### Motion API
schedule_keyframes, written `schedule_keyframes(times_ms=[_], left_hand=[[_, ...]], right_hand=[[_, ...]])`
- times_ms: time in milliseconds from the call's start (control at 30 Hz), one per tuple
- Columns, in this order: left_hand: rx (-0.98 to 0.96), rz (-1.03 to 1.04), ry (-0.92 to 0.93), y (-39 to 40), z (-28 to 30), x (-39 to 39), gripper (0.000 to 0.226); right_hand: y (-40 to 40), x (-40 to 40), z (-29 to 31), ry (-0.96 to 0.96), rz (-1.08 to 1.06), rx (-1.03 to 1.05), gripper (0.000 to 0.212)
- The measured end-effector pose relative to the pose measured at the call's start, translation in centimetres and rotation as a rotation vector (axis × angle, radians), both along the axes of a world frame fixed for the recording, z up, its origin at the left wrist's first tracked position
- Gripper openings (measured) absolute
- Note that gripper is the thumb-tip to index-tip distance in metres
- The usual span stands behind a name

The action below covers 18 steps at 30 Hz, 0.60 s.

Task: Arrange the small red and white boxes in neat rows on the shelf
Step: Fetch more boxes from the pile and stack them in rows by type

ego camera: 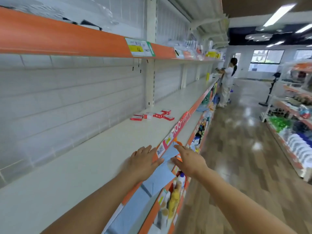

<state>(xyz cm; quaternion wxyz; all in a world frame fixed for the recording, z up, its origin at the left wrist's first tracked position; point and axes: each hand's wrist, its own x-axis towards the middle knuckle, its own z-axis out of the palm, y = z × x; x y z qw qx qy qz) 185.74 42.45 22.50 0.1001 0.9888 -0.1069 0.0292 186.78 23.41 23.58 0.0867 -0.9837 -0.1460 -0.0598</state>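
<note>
I am looking along a long white shelf with both arms reaching forward. My left hand is hovering over the shelf's front edge with fingers straight and spread, holding nothing. My right hand is stretching out just past that edge, fingers also straight and empty. Both are sitting over a pale blue sheet that is hanging along the orange edge strip; I cannot tell whether either hand is actually touching it.

The small red and white boxes are lying well ahead of my hands, further along the same shelf and toward its middle depth. They are resting flat in a loose scatter, some touching, some turned at different angles, not in rows yet. I am counting roughly half a dozen, though blur is making the exact number uncertain.

I am judging them to be light cardboard cartons: stiff enough to hold shape, easy to dent if I squeeze hard, and likely to slide freely on the smooth painted shelf. Since they look low and flat, I am planning to pinch each one across its short sides with thumb and fingertips, or simply push it by a long edge to square it against its neighbour. Nudging too fast could send them skating out of line.

A person is standing far down the aisle, near the shelving.
</note>
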Motion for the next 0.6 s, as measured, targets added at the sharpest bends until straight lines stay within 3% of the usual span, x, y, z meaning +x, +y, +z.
schedule_keyframes(times_ms=[300,600], left_hand=[[-0.029,0.185,0.022,-3.4,0.5,11.5,0.063],[-0.025,0.357,0.036,-2.1,-0.2,20.5,0.064]], right_hand=[[-3.7,14.4,2.0,-0.048,0.189,0.039,0.055],[-1.8,25.3,1.0,-0.045,0.351,0.061,0.053]])
